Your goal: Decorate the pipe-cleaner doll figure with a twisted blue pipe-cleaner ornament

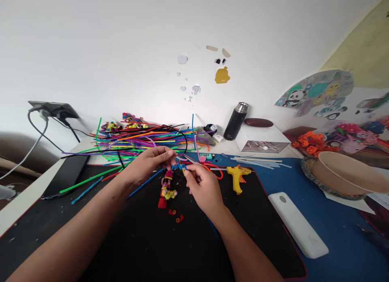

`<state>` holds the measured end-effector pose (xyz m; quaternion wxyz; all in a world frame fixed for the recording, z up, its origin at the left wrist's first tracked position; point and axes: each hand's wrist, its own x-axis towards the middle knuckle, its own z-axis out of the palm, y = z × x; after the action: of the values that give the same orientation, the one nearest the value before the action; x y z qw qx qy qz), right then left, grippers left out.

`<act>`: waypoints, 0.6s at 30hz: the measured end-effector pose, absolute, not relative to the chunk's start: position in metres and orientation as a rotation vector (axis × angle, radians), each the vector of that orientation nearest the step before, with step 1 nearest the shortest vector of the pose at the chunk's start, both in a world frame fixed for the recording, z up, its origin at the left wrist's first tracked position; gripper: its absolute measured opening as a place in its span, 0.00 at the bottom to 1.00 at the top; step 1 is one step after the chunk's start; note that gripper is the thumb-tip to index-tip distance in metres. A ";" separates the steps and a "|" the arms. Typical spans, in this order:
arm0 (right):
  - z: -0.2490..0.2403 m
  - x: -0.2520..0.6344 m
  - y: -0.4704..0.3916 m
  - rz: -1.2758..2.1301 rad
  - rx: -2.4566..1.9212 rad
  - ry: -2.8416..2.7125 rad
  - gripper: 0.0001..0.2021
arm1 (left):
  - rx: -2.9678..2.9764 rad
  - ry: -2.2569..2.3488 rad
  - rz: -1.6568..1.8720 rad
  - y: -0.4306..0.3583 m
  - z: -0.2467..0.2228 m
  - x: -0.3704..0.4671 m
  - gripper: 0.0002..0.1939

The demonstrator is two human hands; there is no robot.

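A blue pipe cleaner [179, 167], bent into small waves, spans the gap between my two hands above the black mat. My left hand [154, 160] pinches its left end between thumb and fingers. At the other end, my right hand [203, 185] is closed on it with thumb and forefinger. Just below lies a small red, pink and yellow pipe-cleaner figure [167, 191]. Two little red pieces with yellow centres [176, 215] rest nearer to me. Scissors with orange handles [216, 173] lie behind my right hand, partly hidden by it.
Many coloured pipe cleaners [146, 136] are heaped along the wall. On the right are a yellow glue gun [236, 179], a long white case [298, 224] and a beige bowl [349, 174]. A black flask [236, 122] leans beside a white box [261, 138]. A dark tablet [65, 177] lies left.
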<state>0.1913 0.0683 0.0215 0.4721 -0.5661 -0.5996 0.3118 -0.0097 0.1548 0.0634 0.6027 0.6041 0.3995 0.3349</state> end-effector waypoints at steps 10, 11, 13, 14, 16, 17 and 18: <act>0.017 0.193 0.071 0.791 -1.378 -1.448 0.13 | 1.633 0.896 0.673 0.153 0.061 -0.010 0.24; 0.016 0.193 0.072 0.796 -1.376 -1.443 0.13 | 1.699 0.901 0.663 0.152 0.060 -0.009 0.24; 0.015 0.194 0.072 0.805 -1.370 -1.433 0.12 | 1.838 0.931 0.671 0.148 0.058 -0.006 0.22; 0.015 0.194 0.072 0.808 -1.368 -1.428 0.12 | 1.896 0.945 0.683 0.146 0.058 -0.005 0.20; 0.015 0.194 0.072 0.809 -1.366 -1.423 0.12 | 1.971 0.974 0.691 0.143 0.058 -0.001 0.17; 0.016 0.193 0.072 0.808 -1.366 -1.424 0.12 | 1.992 0.988 0.693 0.141 0.059 0.000 0.16; 0.016 0.193 0.072 0.806 -1.365 -1.427 0.12 | 2.005 1.000 0.698 0.139 0.059 0.002 0.15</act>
<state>0.1933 0.0721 0.0159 0.4833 -0.5603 -0.5857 0.3308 0.0016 0.1395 0.0593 0.3870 0.7879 0.3928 0.2741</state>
